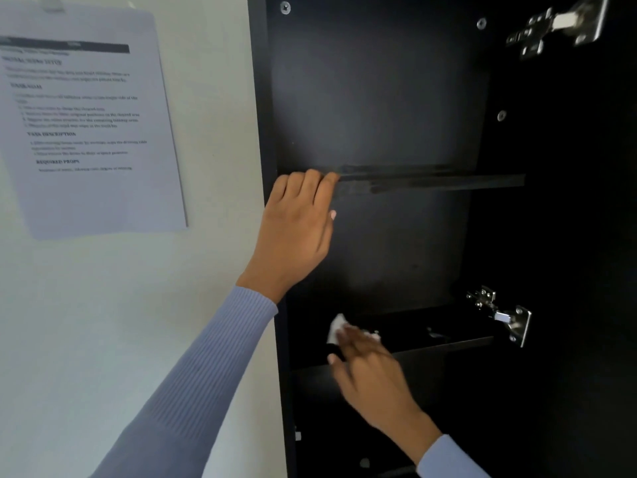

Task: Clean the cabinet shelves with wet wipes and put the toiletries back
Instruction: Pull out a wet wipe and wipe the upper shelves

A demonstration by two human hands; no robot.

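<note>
The black cabinet stands open with bare dark shelves. My left hand reaches up to the upper shelf, its fingers curled over the shelf's front edge at the left end. Lower down, my right hand presses a white wet wipe flat onto the lower shelf near its left side; the fingers lie fairly straight over the wipe and cover most of it. No toiletries are in view.
A printed instruction sheet hangs on the white wall left of the cabinet. Metal door hinges sit at the cabinet's right side, upper and lower. A further dark compartment lies below the lower shelf.
</note>
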